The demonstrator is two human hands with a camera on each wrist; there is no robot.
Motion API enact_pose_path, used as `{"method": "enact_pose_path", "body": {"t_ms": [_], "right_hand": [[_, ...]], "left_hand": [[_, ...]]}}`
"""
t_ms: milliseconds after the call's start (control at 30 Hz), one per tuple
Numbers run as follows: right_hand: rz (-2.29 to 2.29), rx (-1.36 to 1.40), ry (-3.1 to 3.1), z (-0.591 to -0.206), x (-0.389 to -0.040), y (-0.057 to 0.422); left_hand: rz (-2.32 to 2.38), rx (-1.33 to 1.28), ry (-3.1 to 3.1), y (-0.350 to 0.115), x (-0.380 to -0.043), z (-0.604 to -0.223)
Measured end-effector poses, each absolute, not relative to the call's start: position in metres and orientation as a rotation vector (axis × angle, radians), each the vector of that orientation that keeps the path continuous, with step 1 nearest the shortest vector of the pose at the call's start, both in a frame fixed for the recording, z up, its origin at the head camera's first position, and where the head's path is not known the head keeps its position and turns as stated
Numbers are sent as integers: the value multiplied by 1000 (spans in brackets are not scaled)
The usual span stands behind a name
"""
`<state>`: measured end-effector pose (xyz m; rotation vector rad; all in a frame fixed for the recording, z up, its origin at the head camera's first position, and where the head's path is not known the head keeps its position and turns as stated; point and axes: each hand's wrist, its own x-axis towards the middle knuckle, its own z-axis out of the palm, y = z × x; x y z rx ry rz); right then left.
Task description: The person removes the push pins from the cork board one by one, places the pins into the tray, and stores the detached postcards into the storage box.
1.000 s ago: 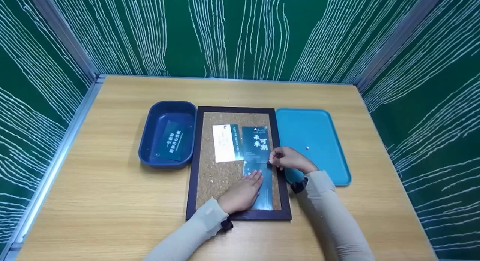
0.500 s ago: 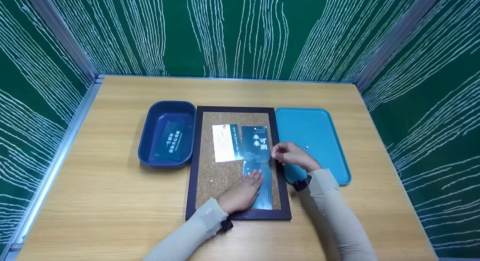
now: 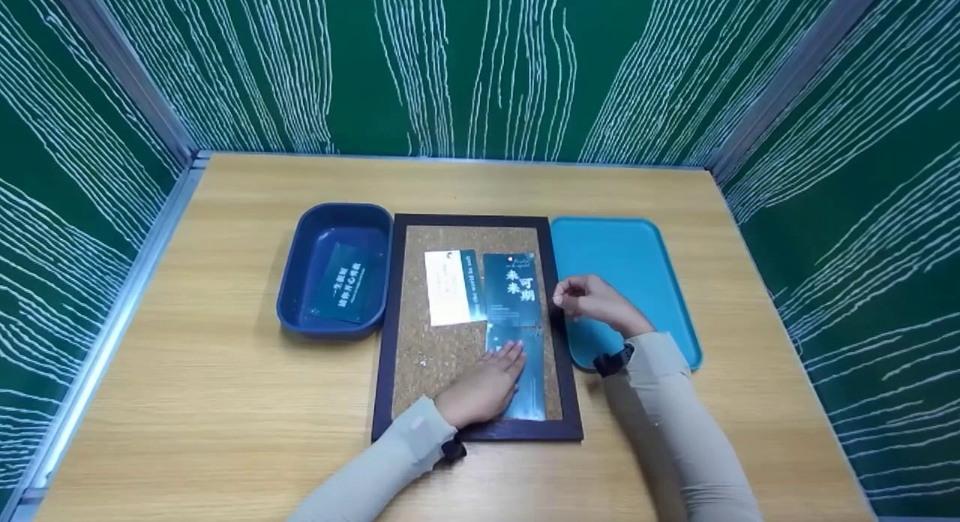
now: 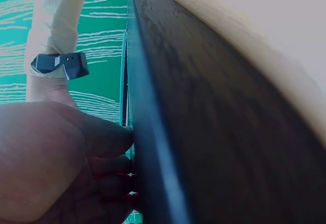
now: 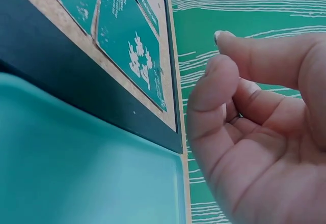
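Note:
My left hand (image 3: pixel 480 387) rests flat, fingers together, on the lower teal card (image 3: pixel 534 379) on the corkboard (image 3: pixel 435 387). Part of that card is hidden beneath it. Over the tray's left edge, close to the board's frame, my right hand (image 3: pixel 596 301) has thumb and forefinger pinched; a small shiny thumbtack (image 5: pixel 218 35) shows at the fingertips in the right wrist view. Above the lower card lies another teal card with white characters (image 3: pixel 514 304), a tack (image 3: pixel 511 259) near its top. To its left is a white card with a teal strip (image 3: pixel 450 289).
A dark blue bin (image 3: pixel 289 297) with one teal card (image 3: pixel 346 282) inside stands left of the board. The bright blue tray (image 3: pixel 630 244) adjoins the right frame. A tiny silver piece (image 3: pixel 422 362) sits on the cork. Green panels (image 3: pixel 517 72) enclose the table.
My right hand has drawn up and right, from the seam between the two teal cards to over the tray's left edge. The left hand has kept its place.

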<state>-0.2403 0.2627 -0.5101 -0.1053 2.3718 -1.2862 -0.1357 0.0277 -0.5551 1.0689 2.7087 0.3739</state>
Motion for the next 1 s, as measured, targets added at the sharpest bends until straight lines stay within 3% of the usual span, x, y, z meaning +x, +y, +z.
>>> {"method": "enact_pose_path", "body": {"t_ms": [1000], "right_hand": [[-1421,-4,2412,-502,-256,315]], "left_hand": [[417,1052,2701,29,-136,-554]]}}
